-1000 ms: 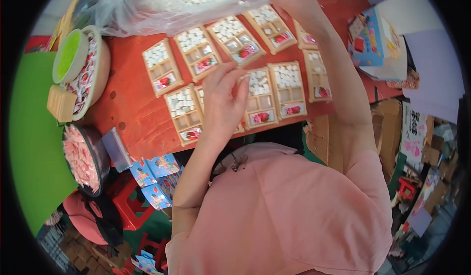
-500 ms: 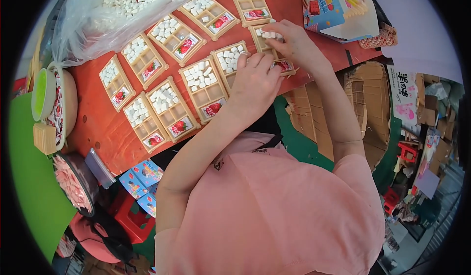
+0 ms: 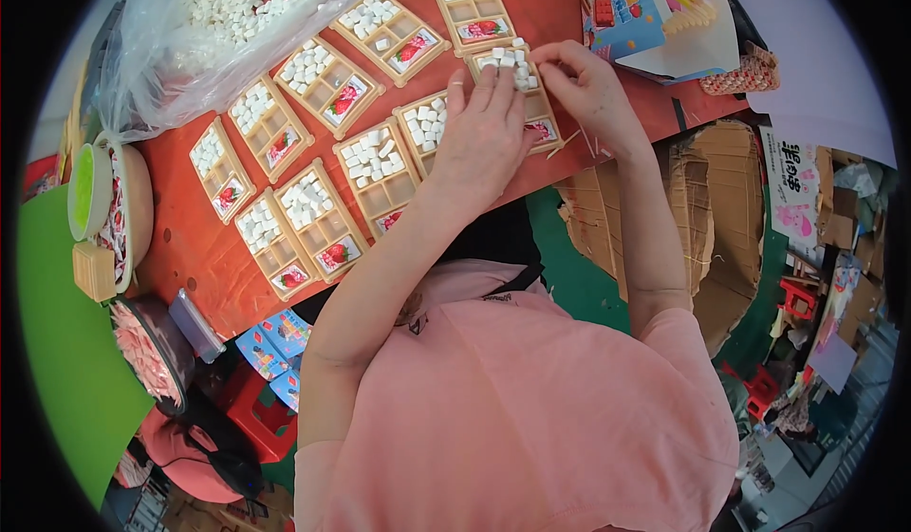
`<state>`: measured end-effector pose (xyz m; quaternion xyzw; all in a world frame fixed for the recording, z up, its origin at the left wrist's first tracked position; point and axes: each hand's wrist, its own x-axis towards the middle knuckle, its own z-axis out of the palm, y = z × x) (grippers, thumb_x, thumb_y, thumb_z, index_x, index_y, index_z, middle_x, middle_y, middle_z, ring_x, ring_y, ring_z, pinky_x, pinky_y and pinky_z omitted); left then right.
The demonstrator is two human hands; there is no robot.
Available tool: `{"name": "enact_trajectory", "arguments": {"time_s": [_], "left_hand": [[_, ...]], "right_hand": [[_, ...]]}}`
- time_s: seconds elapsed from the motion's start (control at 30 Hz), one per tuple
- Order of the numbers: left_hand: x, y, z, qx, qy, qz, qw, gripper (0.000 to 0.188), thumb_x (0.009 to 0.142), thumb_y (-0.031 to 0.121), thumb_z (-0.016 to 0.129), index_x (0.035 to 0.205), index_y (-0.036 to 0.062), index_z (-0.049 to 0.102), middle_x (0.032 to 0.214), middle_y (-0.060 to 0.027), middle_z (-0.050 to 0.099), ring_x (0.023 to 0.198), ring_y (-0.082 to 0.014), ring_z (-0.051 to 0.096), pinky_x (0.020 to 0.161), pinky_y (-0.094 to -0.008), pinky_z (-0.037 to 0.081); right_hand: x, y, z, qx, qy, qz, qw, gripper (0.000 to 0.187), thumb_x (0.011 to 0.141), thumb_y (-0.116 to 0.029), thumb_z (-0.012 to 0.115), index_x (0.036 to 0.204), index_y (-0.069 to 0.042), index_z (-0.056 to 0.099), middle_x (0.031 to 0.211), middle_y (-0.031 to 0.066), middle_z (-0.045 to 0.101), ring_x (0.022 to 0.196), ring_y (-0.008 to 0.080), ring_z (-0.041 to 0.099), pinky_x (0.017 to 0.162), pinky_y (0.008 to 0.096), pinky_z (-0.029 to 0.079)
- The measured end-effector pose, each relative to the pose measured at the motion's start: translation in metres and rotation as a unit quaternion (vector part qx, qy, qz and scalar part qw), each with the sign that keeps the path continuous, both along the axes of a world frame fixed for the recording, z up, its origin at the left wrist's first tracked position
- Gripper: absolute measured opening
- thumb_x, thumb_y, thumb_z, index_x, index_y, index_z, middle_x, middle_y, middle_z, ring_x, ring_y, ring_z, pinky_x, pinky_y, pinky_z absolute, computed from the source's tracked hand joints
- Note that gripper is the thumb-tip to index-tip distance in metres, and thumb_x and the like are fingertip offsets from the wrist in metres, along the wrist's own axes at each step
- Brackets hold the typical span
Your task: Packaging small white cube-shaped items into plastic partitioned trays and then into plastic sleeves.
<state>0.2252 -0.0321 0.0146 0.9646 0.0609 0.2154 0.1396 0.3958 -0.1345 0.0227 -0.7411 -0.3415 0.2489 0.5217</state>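
My left hand [image 3: 482,131] lies over the rightmost beige divided tray [image 3: 543,110], its fingers stretched out and touching the small white marshmallow-like cubes [image 3: 508,56] heaped in the far compartment. At that tray's right edge is my right hand [image 3: 596,95], thumb and forefinger curved and apart beside the cubes, with nothing visible between them. A packet with a strawberry picture [image 3: 543,131] sits in the tray's near end, partly covered by my left hand. Left of it, another filled tray [image 3: 418,124] is partly hidden under my left wrist.
Several similar trays [image 3: 308,217] with cubes and strawberry packets cover the red table [image 3: 185,247]. Behind them lies a clear plastic bag [image 3: 166,76] of white cubes. Bowls [image 3: 140,200] stand at left, a blue box [image 3: 631,19] at far right. Thin sticks [image 3: 588,143] lie near my right wrist.
The cubes that were in my right hand now lie in the tray's far compartment. My left hand has moved onto them; my right fingers have drawn back to the tray's edge. The view has shifted slightly.
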Motion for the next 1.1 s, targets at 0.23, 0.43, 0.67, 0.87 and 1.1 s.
{"name": "enact_trajectory", "arguments": {"time_s": [0.23, 0.43, 0.67, 0.87, 1.1], "left_hand": [[-0.007, 0.008, -0.003, -0.06, -0.033, 0.004, 0.998, 0.043, 0.089, 0.022, 0.075, 0.123, -0.0022, 0.063, 0.137, -0.0204, 0.057, 0.133, -0.0367, 0.052, 0.114, -0.0586, 0.033], [0.008, 0.006, 0.0, -0.007, -0.003, 0.008, 1.0, 0.048, 0.09, 0.031, 0.073, 0.124, -0.0023, 0.064, 0.141, -0.0211, 0.055, 0.137, -0.0373, 0.049, 0.119, -0.0617, 0.025], [-0.005, 0.005, -0.004, -0.01, 0.008, -0.003, 1.0, 0.05, 0.093, 0.035, 0.07, 0.123, -0.0044, 0.064, 0.142, -0.0212, 0.055, 0.14, -0.0374, 0.046, 0.118, -0.0679, 0.021], [-0.024, 0.002, 0.005, -0.04, 0.01, 0.029, 0.999, 0.041, 0.091, 0.03, 0.073, 0.119, -0.0006, 0.068, 0.135, -0.017, 0.061, 0.138, -0.0345, 0.05, 0.12, -0.0667, 0.02], [-0.027, 0.004, -0.001, -0.013, 0.01, 0.035, 0.999, 0.039, 0.091, 0.03, 0.074, 0.116, 0.0, 0.068, 0.132, -0.0166, 0.063, 0.136, -0.0348, 0.052, 0.12, -0.0661, 0.021]], "right_hand": [[-0.006, -0.002, 0.003, -0.033, -0.199, 0.078, 0.976, 0.015, 0.095, -0.014, 0.066, 0.104, -0.003, 0.072, 0.09, 0.0118, 0.059, 0.085, 0.0278, 0.062, 0.076, 0.0365, 0.051], [0.006, 0.003, -0.016, -0.091, -0.295, -0.012, 0.951, 0.016, 0.098, -0.015, 0.062, 0.106, -0.002, 0.067, 0.102, 0.0177, 0.063, 0.095, 0.038, 0.064, 0.083, 0.0442, 0.054], [-0.002, 0.003, -0.018, -0.1, -0.351, -0.014, 0.931, 0.013, 0.099, -0.013, 0.059, 0.104, -0.002, 0.064, 0.103, 0.0167, 0.063, 0.094, 0.0398, 0.065, 0.08, 0.046, 0.055], [-0.003, 0.001, -0.009, 0.012, -0.319, 0.0, 0.948, 0.011, 0.096, -0.008, 0.062, 0.106, -0.002, 0.065, 0.099, 0.0151, 0.065, 0.089, 0.0371, 0.066, 0.077, 0.0426, 0.054], [-0.025, 0.017, 0.002, 0.05, -0.198, 0.044, 0.978, 0.012, 0.096, -0.008, 0.063, 0.105, -0.001, 0.067, 0.097, 0.0149, 0.067, 0.089, 0.0328, 0.067, 0.077, 0.039, 0.054]]}}
